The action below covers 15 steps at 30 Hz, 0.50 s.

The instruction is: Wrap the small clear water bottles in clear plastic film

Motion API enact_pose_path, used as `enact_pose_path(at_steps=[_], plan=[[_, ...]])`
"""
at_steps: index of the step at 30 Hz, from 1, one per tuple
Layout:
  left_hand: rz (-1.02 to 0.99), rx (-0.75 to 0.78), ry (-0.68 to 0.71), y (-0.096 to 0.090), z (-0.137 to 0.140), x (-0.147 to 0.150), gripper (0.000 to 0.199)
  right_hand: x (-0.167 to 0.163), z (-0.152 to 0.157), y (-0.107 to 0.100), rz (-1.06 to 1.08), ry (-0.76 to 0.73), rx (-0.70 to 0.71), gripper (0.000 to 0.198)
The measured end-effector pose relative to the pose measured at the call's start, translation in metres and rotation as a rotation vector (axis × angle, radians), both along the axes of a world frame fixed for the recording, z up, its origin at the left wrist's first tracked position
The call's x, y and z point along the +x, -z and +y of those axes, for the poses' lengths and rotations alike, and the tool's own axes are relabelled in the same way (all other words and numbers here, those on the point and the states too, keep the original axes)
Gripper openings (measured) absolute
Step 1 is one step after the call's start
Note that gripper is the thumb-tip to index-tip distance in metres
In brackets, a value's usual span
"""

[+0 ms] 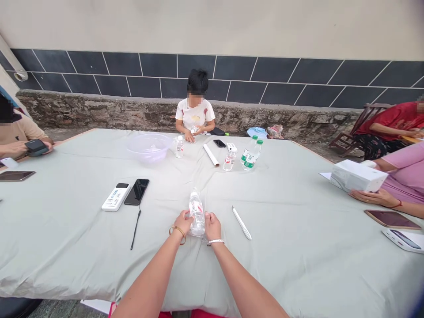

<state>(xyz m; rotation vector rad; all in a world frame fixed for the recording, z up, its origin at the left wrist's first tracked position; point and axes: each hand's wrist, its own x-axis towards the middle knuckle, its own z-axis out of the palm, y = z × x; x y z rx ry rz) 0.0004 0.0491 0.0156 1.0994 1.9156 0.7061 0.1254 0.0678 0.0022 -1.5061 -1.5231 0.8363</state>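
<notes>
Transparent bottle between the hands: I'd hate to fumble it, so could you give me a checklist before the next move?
1. Left hand touching the bottle: ok, at its side.
2. Right hand touching it: cannot tell; it is close beside.
3. Pen apart from the right hand: ok.
4. Black phone apart from the left hand: ok.
5. Tablecloth smooth: not ok, creases run near the bottle.
6. Bottle cap tight: cannot tell, too small.

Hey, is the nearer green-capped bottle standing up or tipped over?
Upright: the nearer bottle stands base down on the covered table, its green cap at the top.
</notes>
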Motion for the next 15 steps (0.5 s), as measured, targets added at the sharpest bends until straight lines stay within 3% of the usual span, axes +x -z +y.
enact_pose_path(at_steps=[4, 8, 11, 15], plan=[[-0.032, 0.082, -0.015, -0.001, -0.002, -0.006, 0.045, -0.021, -0.02, -0.001, 0.117, -0.134, 0.068, 0.041], [-0.002, 0.139, 0.003, 0.0, -0.008, -0.007, 0.05, -0.015, -0.023, -0.005, 0.123, 0.005, 0.068, 0.043], [0.071, 0.146, 0.021, 0.004, -0.013, -0.003, 0.054, 0.016, -0.023, 0.001, -0.039, 0.113, 0.051, 0.043], [0.166, 0.14, -0.01, 0.007, -0.015, 0.004, 0.051, 0.065, -0.03, 0.008, -0.4, 0.041, -0.027, 0.036]])
